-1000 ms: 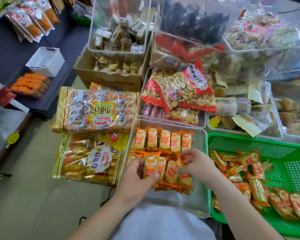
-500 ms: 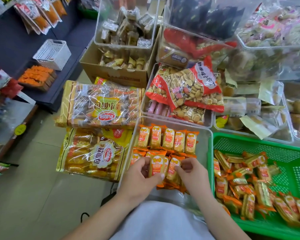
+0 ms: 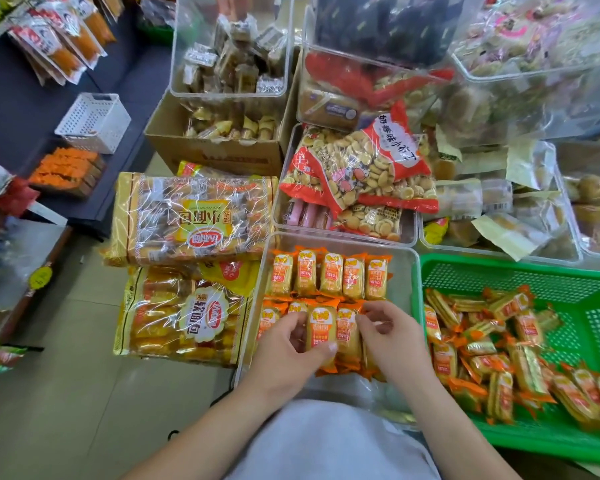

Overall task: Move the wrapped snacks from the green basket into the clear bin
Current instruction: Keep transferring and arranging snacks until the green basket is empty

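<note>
Both hands work inside the clear bin point(image 3: 407, 268). The left hand point(image 3: 291, 344), half closed, pinches a wrapped snack point(image 3: 322, 327) between thumb and fingers; the right hand point(image 3: 390, 336), loosely curled, touches the neighbouring packet. Packets lie with long axes pointing away from the person. Remaining snacks fill the green basket point(image 3: 499, 268), right of the bin, nearer the right hand.

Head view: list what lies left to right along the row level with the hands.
Yellow bread bag → left hand → held wrapped snack → right hand → clear bin wall → green basket with loose snacks.
</note>
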